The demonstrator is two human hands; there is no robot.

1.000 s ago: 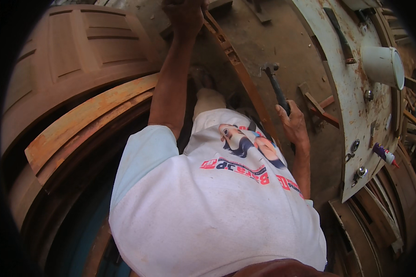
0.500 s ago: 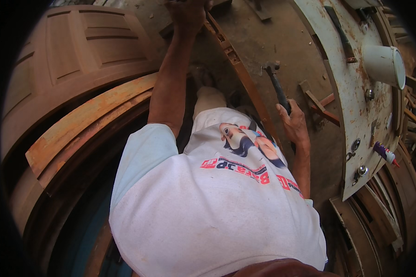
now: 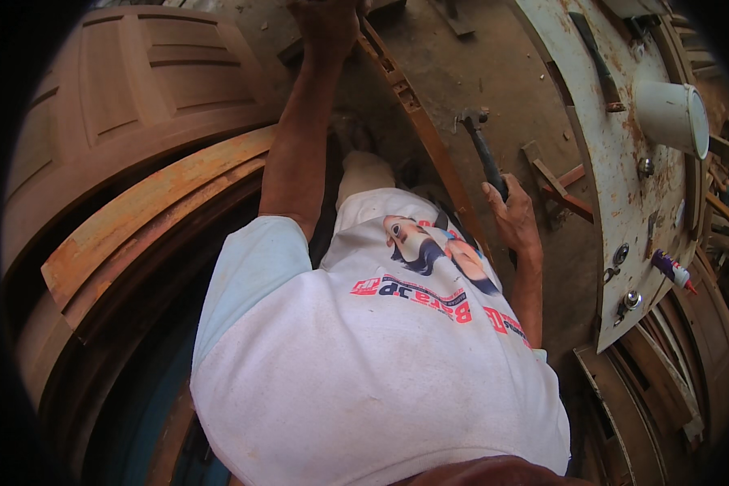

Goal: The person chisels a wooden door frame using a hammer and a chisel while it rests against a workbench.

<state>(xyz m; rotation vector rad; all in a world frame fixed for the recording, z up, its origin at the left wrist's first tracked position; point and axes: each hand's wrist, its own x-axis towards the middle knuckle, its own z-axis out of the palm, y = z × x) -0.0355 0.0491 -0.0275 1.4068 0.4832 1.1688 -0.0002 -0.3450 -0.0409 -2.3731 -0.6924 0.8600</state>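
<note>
- Here's the left hand point(image 3: 328, 26) up at twelve o'clock, by the top end of the long, narrow, orange-brown wooden piece point(image 3: 433, 142); the fingers sit dark against the edge, so whether they grip or merely touch, one cannot tell.
- Over to the right hand point(image 3: 514, 212), fingers wrapped firmly round a black-handled claw hammer point(image 3: 488, 154), its dark metal head tipped toward eleven o'clock.
- The key line: the wooden piece runs eleven to five o'clock, passing between the hands, five o'clock from the left, nine from the right.
- Its cut-out slots point(image 3: 406, 97) sit at ten o'clock from the hammer head, well apart; the left hand is nearer them.
- At three o'clock, a stained off-white bench point(image 3: 624, 186) carries a white plastic bucket point(image 3: 664, 117).
- And at eight o'clock from the left hand, a brown panelled wooden door point(image 3: 113, 89).
</note>
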